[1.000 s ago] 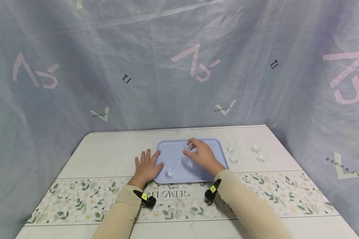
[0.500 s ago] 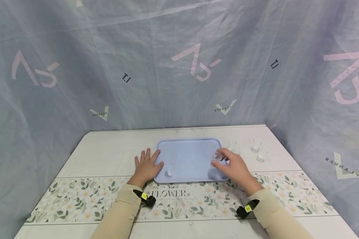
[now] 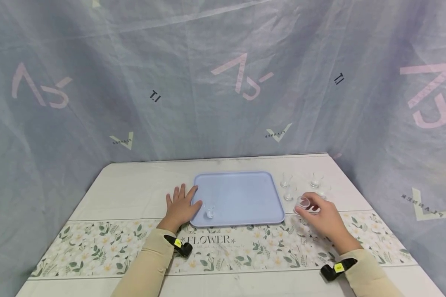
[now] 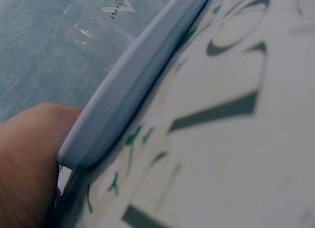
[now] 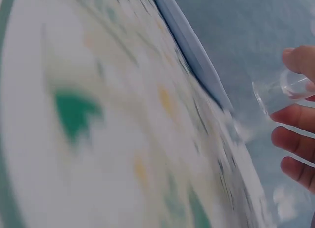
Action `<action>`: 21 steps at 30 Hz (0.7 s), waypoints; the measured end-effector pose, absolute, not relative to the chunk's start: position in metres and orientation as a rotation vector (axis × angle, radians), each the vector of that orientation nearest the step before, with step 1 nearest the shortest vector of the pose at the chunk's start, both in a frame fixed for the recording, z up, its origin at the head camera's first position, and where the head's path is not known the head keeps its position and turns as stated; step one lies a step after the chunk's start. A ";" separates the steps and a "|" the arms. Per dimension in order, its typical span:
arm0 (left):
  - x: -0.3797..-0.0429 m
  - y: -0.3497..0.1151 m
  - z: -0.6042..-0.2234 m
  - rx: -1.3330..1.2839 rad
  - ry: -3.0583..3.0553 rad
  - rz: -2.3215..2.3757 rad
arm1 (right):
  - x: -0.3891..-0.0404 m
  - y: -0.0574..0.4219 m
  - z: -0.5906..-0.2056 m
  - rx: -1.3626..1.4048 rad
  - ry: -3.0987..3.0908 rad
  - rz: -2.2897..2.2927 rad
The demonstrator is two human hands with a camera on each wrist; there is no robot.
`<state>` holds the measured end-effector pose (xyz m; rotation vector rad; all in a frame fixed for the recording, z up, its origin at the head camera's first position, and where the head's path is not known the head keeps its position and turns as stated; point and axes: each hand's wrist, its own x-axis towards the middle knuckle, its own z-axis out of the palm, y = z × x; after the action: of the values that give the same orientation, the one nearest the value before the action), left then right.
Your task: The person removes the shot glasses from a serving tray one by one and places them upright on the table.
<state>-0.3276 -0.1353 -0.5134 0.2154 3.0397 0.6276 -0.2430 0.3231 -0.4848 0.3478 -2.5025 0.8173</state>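
My right hand pinches a small clear shot glass between thumb and fingers, right of the blue tray. The right wrist view shows this shot glass with its rim facing away from the palm. My left hand lies with fingers spread at the tray's left edge, its thumb touching the rim. Another clear shot glass stands near the tray's front left corner. In the left wrist view the thumb meets the tray's rim.
Several clear glasses stand right of the tray: a rear near glass, a front near glass, a far glass and one partly behind my right hand. A floral cloth covers the table; grey curtains surround it.
My right hand has carried the shot glass from above the tray's middle rightward, past the tray's right edge. My left hand and the glass on the tray have stayed put.
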 end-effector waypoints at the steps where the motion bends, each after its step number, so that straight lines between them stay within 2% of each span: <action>1: -0.327 -0.135 -0.513 0.216 3.039 0.627 | -0.242 0.329 -0.486 0.326 -2.507 0.810; 9: -0.327 -0.135 -0.511 0.210 3.045 0.641 | -0.237 0.369 -0.493 0.160 -2.567 0.748; 21: -0.329 -0.136 -0.515 0.226 3.049 0.646 | -0.234 0.390 -0.489 0.096 -2.650 0.682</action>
<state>-0.3287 -0.1360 -0.5150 0.2259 3.0489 0.6461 -0.2338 0.3901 -0.4891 0.0958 -2.6505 0.6816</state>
